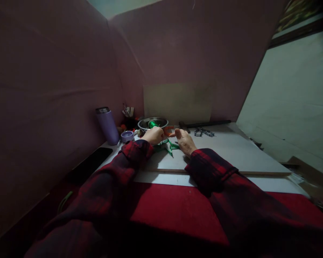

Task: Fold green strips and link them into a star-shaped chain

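Over the board, my left hand (pixel 154 136) is closed in a pinch, its fingertips turned away from me; whatever is in them is too small or hidden to make out. Just to its right, my right hand (pixel 187 143) has its thumb raised against curled fingers, and I cannot make out what they grip. Between and below both hands is a green star-shaped wire frame (pixel 170 147), its left part covered by my left hand. Orange handles (pixel 168 130), perhaps of scissors or pliers, show right behind the fingers. A spool of green wire (pixel 152 124) sits in a metal bowl (pixel 165 122) behind my left hand.
A hammer (pixel 204 124) lies at the back of the white board (pixel 226 154), with dark star-shaped frames (pixel 204 132) before it. At left stand a purple tumbler (pixel 108 127) and a purple tape roll (pixel 127 136). A dark flat phone-like slab (pixel 93 165) lies nearer.
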Demonstrator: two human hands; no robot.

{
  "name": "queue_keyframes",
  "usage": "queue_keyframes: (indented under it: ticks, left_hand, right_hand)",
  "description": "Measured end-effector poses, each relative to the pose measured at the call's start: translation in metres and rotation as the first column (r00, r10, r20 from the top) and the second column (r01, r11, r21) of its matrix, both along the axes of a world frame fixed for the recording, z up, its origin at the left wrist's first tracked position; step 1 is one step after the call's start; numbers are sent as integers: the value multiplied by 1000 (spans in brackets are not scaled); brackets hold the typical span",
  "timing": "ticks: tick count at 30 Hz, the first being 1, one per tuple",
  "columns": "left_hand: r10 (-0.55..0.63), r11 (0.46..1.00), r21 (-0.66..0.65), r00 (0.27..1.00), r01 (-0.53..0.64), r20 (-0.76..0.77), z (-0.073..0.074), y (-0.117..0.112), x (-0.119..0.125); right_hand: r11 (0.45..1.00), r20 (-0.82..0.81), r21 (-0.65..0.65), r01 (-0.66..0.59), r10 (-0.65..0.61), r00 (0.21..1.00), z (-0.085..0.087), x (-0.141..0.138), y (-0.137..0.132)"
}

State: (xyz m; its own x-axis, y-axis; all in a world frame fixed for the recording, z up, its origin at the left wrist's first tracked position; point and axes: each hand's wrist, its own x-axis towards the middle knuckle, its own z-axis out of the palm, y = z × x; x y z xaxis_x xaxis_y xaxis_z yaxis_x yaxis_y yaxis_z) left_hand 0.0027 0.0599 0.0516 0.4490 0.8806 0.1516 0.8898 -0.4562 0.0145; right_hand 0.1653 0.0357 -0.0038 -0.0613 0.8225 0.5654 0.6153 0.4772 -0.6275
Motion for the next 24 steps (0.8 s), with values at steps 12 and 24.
queue_keyframes:
  ticks: [12,24]
  left_hand:
    - [-44,987,159,989,21,140,-32,-21,-36]
    - [-25,991,130,998,18,54,-34,-29,-36]
  right_hand:
    - [996,262,20,-89,81,962,-4,-4,1]
    - [993,385,45,-108,83,919,-6,-4,-1]
